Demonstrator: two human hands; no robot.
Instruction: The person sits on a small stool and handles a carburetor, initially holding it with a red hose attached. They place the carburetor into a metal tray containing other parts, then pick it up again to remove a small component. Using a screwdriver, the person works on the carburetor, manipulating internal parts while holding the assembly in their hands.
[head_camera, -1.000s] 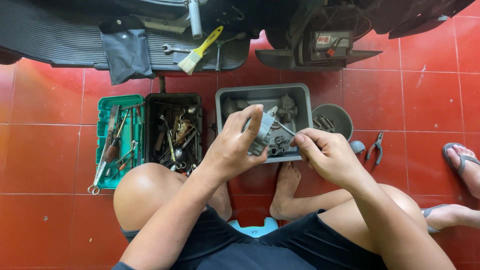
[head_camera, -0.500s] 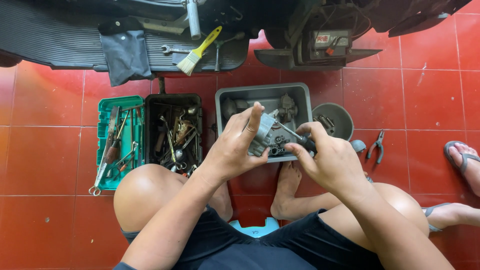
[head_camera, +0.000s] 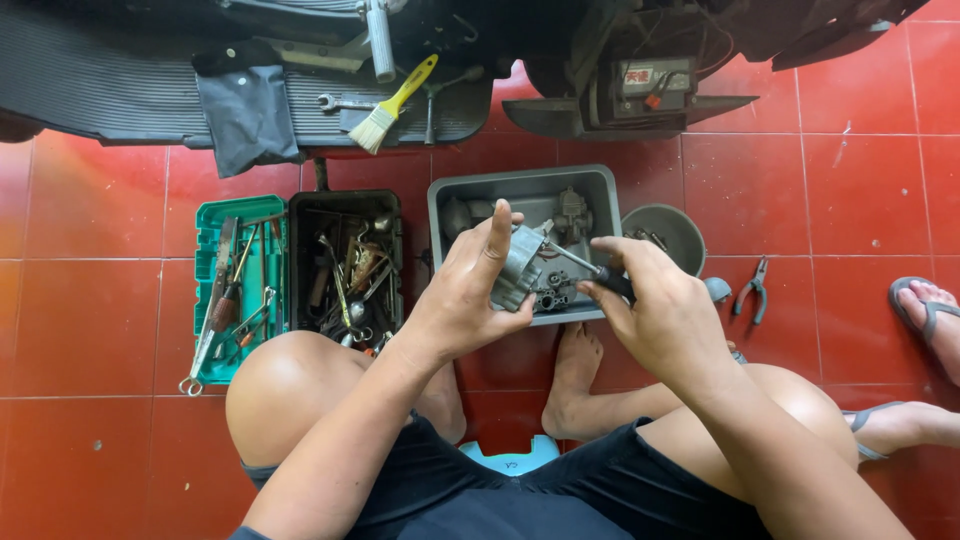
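floor tiles (head_camera: 90, 210): red | tool tray (head_camera: 207, 240): green | paintbrush handle (head_camera: 412, 82): yellow | parts tub (head_camera: 520, 181): grey

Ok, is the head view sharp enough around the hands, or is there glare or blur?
Head view: even daylight, no blur; left hand and metal part are sharp. The red floor tiles show mild sheen, no harsh glare. The screwdriver in the right hand reads clearly.

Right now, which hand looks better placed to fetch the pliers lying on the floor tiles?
Probably the right hand. The pliers lie on its side, just beyond the round bowl. The left hand cradles the metal part, and it would have to cross over.
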